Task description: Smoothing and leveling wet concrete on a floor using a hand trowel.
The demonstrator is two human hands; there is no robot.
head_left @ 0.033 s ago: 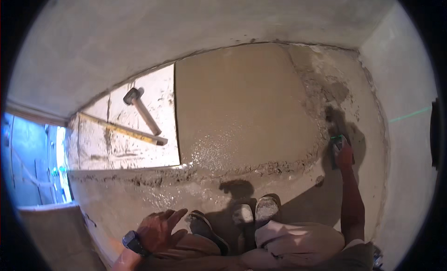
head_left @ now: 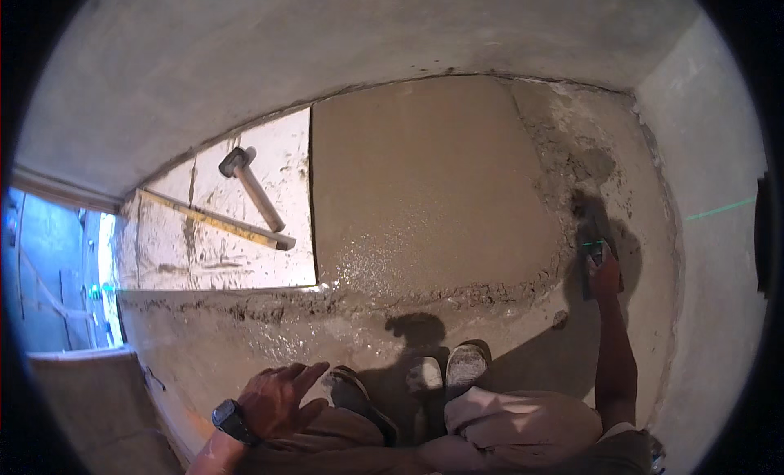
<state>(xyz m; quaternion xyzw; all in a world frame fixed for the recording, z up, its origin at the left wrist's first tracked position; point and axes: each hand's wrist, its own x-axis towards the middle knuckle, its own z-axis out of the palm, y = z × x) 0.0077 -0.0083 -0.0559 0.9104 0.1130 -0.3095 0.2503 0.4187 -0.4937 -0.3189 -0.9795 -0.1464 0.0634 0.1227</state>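
Note:
At the right, my right hand (head_left: 604, 275) is closed round the handle of a plastering trowel (head_left: 601, 223). Its long dark blade lies against the grey floor, close to a rough strip of mortar (head_left: 558, 169). My left hand (head_left: 280, 400), with a watch on the wrist, hovers by my left knee with its fingers spread and nothing in them. Ahead of my feet is a smooth, wet bed of mortar (head_left: 416, 165). Left of it, a club hammer (head_left: 257, 199) and a yellow spirit level or straight bar (head_left: 216, 223) lie on white, mortar-smeared tiles (head_left: 286, 148).
Grey walls (head_left: 367, 34) rise at the far side and right, where a green laser line (head_left: 719, 209) shows. A ragged mortar ridge (head_left: 269, 305) runs along the tiles' near edge. My shoes (head_left: 467, 365) stand just behind it. A bright doorway (head_left: 61, 271) is at the left.
The fingers of my left hand have spread a little wider. My right hand and the trowel have barely moved; the view has shifted slightly.

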